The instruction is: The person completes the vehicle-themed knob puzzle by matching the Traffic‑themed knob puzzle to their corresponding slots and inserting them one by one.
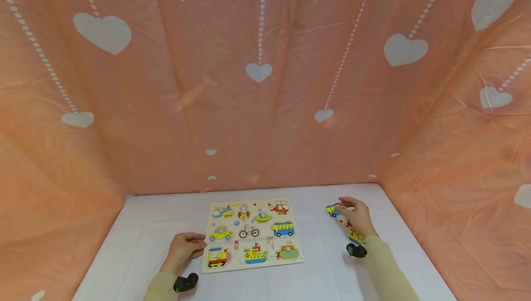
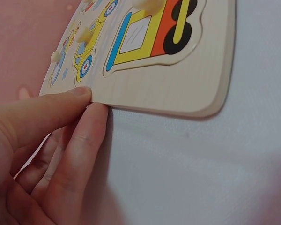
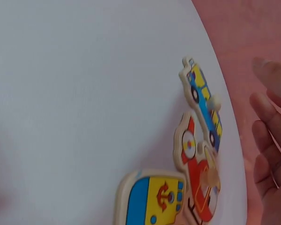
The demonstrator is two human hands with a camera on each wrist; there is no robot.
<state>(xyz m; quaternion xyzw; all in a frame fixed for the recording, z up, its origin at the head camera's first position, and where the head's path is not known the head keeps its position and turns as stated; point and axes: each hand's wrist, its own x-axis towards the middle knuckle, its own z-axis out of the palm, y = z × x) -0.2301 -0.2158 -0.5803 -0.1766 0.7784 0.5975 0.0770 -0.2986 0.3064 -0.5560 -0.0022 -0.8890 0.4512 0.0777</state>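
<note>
My left hand [image 1: 184,249] is at the left edge of a wooden knob puzzle board [image 1: 249,268]. In the left wrist view, its thumb lies on the board's face and the forefinger meets the edge, pinching it beside the train piece [image 2: 145,37]. My right hand [image 1: 356,215] hovers at the loose bus piece [image 1: 332,210], fingers loosely bent and holding nothing. The right wrist view shows those fingers apart from the bus. A red helicopter piece [image 3: 203,187] and a yellow and blue boat piece [image 3: 152,201] lie just below the bus, close together.
Knobbed pieces such as the car [image 1: 221,233] and submarine [image 1: 287,251] sit in the board. Its printed bus slot [image 1: 283,229] shows no knob. A white cloth [image 1: 319,273] covers the table, with pink heart-patterned curtains [image 1: 290,153] behind and at both sides.
</note>
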